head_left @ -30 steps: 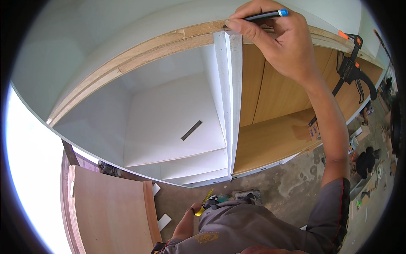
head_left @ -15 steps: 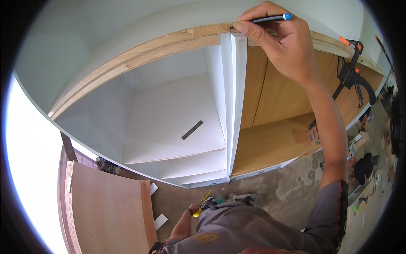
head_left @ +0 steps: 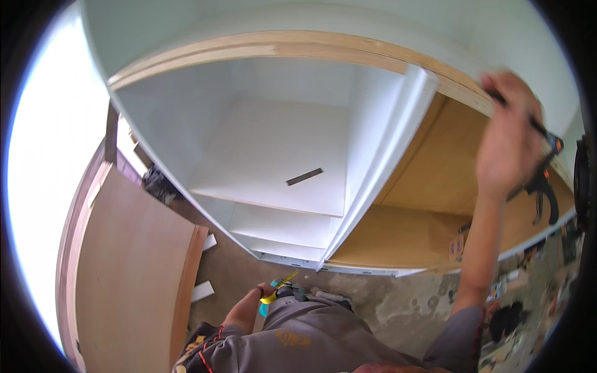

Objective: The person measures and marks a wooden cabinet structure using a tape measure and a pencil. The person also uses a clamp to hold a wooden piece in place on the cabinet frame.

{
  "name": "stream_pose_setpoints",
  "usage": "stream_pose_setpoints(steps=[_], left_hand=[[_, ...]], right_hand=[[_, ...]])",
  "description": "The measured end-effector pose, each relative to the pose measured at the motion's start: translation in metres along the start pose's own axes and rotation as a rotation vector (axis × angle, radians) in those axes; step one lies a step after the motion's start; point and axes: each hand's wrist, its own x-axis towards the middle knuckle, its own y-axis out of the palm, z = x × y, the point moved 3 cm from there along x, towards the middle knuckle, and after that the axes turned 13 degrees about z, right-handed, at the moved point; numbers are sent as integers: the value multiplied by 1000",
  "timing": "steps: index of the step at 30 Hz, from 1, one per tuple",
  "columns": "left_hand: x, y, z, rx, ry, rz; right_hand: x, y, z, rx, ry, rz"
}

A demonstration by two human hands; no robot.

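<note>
Gripping one pencil (head_left: 519, 115), right hand (head_left: 507, 146) beside two clamps (head_left: 542, 180).

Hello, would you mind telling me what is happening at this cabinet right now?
A person stands over an open cabinet, white inside on one side and bare wood on the other. The right hand is raised by the wooden top rail, gripping a dark pencil-like tool; it is motion-blurred. The left hand hangs low by the hip, holding a yellow tool. A clamp grips the rail further right, and a plywood sheet leans at the left.
</note>
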Motion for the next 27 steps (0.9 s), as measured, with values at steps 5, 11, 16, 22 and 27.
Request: stream_pose_setpoints(steps=[5, 11, 16, 22, 27], left_hand=[[-12, 7, -18, -245, -182, -141], [-53, 15, -44, -400, -221, -139], [-71, 38, -66, -510, -252, -169], [-96, 51, -103, -564, -298, -246], [-114, 72, -112, -726, -360, -280]], right_hand=[[-57, -1, 89, 499, -174, 110], [-91, 2, 150, 943, -155, 279], [-96, -37, 169, 1064, -191, 282], [-103, -78, 174, 1139, -180, 251], [-91, -74, 156, 1469, -211, 514]])
